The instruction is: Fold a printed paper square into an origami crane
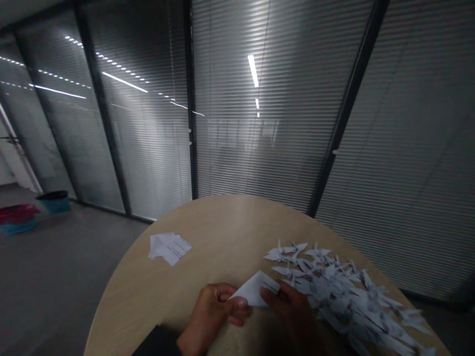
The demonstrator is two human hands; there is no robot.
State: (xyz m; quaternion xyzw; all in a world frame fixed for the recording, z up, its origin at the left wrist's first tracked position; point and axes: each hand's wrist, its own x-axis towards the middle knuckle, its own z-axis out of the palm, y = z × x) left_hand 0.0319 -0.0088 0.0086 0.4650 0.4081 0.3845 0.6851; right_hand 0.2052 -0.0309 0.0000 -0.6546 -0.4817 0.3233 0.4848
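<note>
Between my two hands is a folded piece of white paper [254, 290], roughly triangular, with a line of dark print near its right side. My left hand [217, 309] pinches its left corner between thumb and fingers. At the right end, my right hand [291, 304] grips the paper, thumb on the near face and fingers mostly hidden behind. The paper is held just above the table, close to its near side. Beside my right hand spreads a heap of folded white paper cranes [345, 291], some overlapping.
A few flat sheets of printed white paper [168, 247] lie on the left of the round wooden table [222, 222]. Behind it stands a glass partition with blinds [260, 163]. Two bins, one with a red liner [17, 215] and one dark-lined [55, 201], stand on the floor at left.
</note>
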